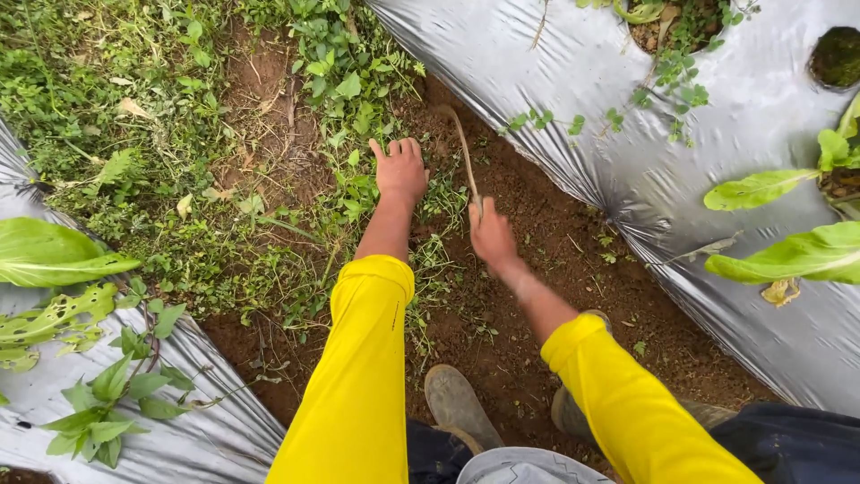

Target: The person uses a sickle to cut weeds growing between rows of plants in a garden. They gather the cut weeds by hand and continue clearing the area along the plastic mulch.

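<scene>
My left hand [399, 168] reaches forward and presses down on a clump of low green weeds [358, 193] in the soil furrow, fingers closed over them. A little to the right, my right hand [490, 233] grips a thin curved sickle-like blade [464, 152], whose tip points away from me toward the weeds. Both arms wear bright yellow sleeves. Bare brown soil [573, 269] lies under and right of the right hand.
Silver plastic mulch covers a raised bed at the right [627, 161] and another at the lower left [206, 430], with leafy plants [788, 255] growing through holes. My muddy boots [459, 403] stand in the furrow. Dense weeds [134, 134] fill the upper left.
</scene>
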